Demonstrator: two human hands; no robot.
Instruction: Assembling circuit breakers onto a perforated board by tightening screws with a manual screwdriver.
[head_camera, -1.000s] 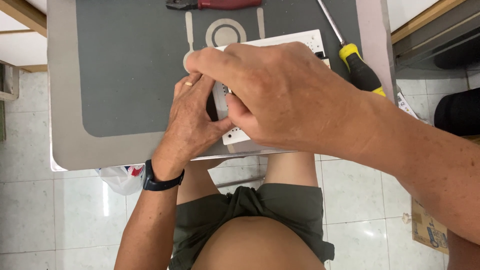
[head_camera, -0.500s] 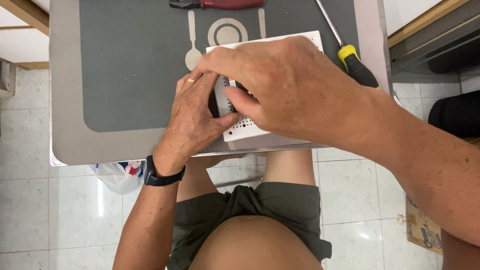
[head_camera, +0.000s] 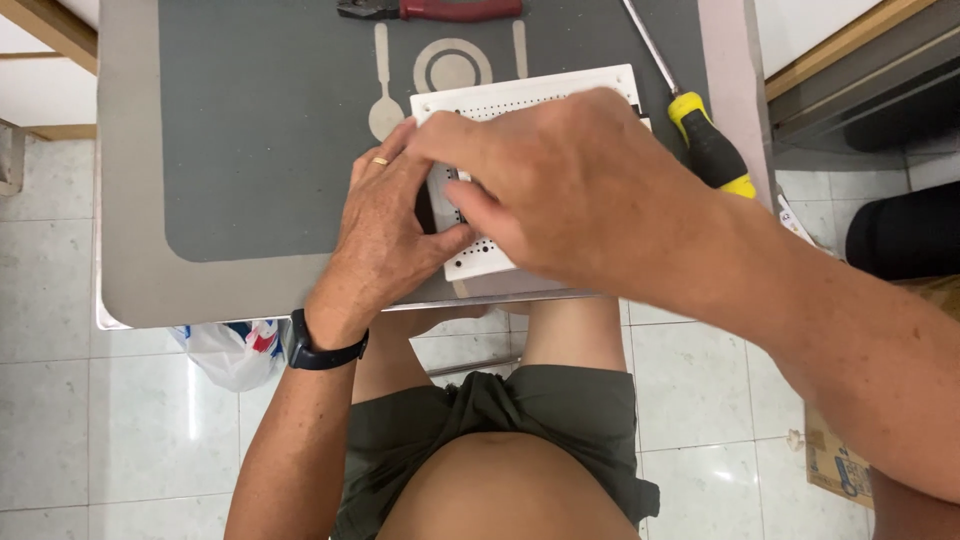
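Two hands, left (head_camera: 385, 235) and right (head_camera: 570, 190), on one white perforated board (head_camera: 520, 100) (small grey part, perhaps).

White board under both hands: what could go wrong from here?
1. The white board lies close to the near edge of the tray, over the lap; a push from the right hand might slide it off.
2. The left hand and right hand hide the small grey part they pinch, so a slip or misfit could go unseen.
3. The right forearm passes near the screwdriver and could knock it.
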